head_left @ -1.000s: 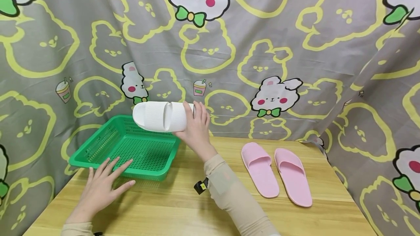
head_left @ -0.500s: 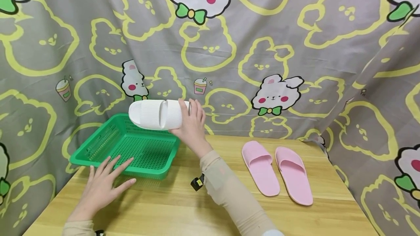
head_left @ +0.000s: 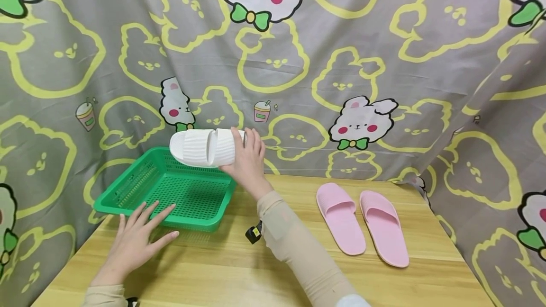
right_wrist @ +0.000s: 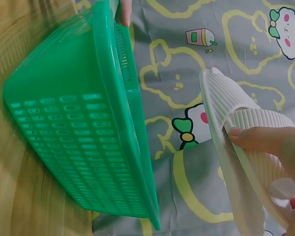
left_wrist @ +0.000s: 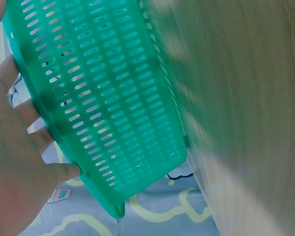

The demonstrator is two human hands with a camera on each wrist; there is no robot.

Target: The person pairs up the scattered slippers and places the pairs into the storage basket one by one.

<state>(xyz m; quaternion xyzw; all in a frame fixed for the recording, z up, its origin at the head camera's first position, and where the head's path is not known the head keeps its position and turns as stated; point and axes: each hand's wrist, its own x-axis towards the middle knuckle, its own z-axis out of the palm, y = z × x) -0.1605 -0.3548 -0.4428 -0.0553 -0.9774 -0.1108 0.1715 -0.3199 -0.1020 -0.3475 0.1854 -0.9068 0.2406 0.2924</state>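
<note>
A white slipper [head_left: 198, 148], with two ribbed bands across its top, is held up above the back right of a green plastic basket [head_left: 212, 224]. My right hand [head_left: 249, 162] grips it by one end, and in the right wrist view the thumb presses on the ribbed band of the slipper [right_wrist: 258, 120]. My left hand [head_left: 132, 250] lies at the near rim of the basket, fingers spread and reaching over the edge. In the left wrist view the thumb of my left hand [left_wrist: 19, 172] comes right up to the rim. Inside the basket only the perforated floor shows.
Two pink slippers [head_left: 341, 224] [head_left: 386, 231] lie side by side on the wooden table [head_left: 222, 269], to the right of my right forearm. A grey patterned curtain [head_left: 294, 75] hangs close behind the table and along both sides.
My right hand has moved slightly left with the white slipper, further over the basket, mostly in the first half second. The left hand, basket and pink slippers have stayed in place.
</note>
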